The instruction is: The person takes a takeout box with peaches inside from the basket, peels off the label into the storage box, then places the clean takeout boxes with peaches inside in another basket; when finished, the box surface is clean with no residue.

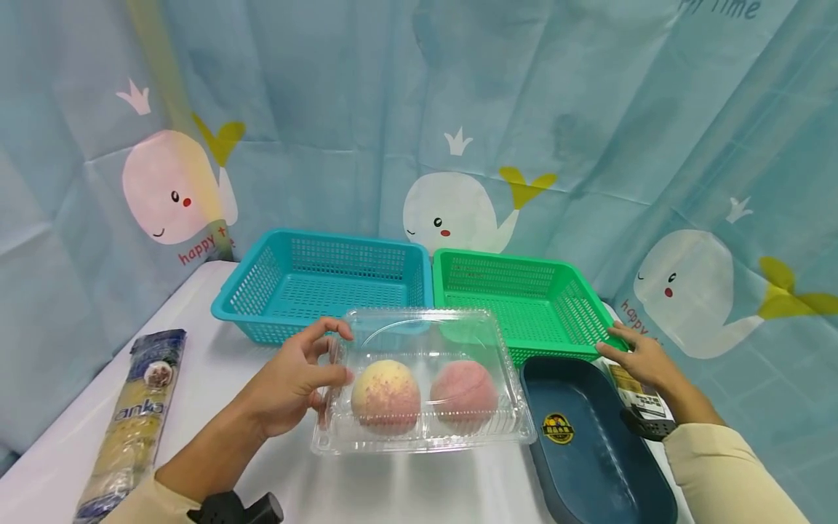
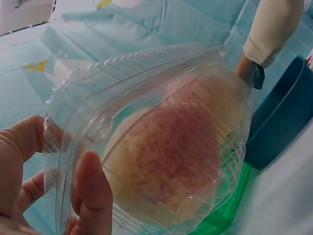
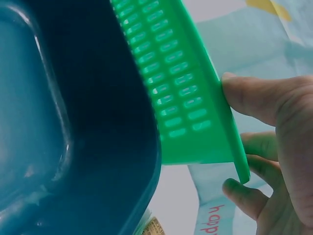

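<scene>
The left hand (image 1: 294, 382) grips the left end of the clear clamshell box (image 1: 425, 378) of two peaches on the tabletop (image 1: 216, 378), while the right hand (image 1: 638, 356) fingers (image 3: 254, 95) hold the green basket (image 1: 524, 298) corner; the grasp step appears underway, and lifting next calls for a level, firm hold.

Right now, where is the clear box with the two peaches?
In the head view the clear box sits mid-table, just in front of the blue basket and green basket, left of the dark tray, with the left hand pinching its left end.
</scene>
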Available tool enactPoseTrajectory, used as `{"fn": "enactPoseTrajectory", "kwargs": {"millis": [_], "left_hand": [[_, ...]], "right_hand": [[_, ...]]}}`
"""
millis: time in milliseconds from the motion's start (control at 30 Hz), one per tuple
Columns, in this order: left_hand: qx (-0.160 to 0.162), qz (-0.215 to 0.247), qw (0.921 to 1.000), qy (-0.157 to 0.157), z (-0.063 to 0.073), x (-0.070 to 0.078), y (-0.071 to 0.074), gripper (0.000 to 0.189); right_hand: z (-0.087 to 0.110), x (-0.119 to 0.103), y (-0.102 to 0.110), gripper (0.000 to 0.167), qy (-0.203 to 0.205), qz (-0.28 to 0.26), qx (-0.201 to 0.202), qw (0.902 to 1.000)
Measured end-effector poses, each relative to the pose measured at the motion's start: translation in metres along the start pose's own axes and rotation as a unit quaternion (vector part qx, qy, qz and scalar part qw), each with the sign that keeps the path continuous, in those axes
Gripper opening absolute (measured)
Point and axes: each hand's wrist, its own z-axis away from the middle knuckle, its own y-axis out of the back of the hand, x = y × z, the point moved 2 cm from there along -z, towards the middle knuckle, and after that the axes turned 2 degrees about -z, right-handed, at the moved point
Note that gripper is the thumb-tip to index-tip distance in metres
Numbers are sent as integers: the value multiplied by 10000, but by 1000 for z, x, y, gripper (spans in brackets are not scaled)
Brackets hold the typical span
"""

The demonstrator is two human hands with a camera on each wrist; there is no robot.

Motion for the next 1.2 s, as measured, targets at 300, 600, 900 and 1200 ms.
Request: {"fn": "enactPoseTrajectory", "kwargs": {"millis": [300,600,900,1200], "left_hand": [[203,-296,9992,-156,-33,34,-20,44],[234,-440,9987,-146,-75,54,-45,46],[20,-369,9989,-282,-115,62,-71,47],[-155,-229,9990,-353,-159,49,-88,48]], "right_hand": [[0,0,2,77,-64,59,-14,10000],[0,0,2,76,-116,116,23,9999],[-3,1,3,78,-119,13,30,9999],[-3,1,4,78,-146,75,-49,9999]]}}
